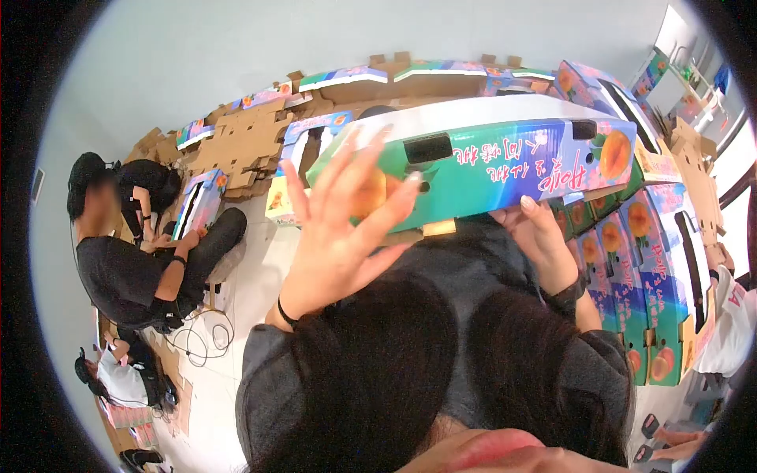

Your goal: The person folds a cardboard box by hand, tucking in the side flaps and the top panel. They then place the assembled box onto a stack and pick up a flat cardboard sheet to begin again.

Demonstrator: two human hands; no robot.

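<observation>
A printed cardboard fruit box [505, 169] is held up before my chest, its green and blue side with peach pictures facing me and the lettering upside down. At its left end, my left hand [347, 209] is open, fingers spread across the printed side near a dark cut-out slot. My right hand [540, 236] grips the lower edge toward the right, thumb on the near face and the other fingers partly hidden underneath. The white top panel of the box slopes away behind the printed side.
Finished-looking boxes [658, 268] stand stacked at my right. Flattened brown cardboard [244, 142] lies along the wall. At left, a seated person [126, 268] handles another box [201, 201], with more people nearby. A thin cable [189, 343] curls on the floor.
</observation>
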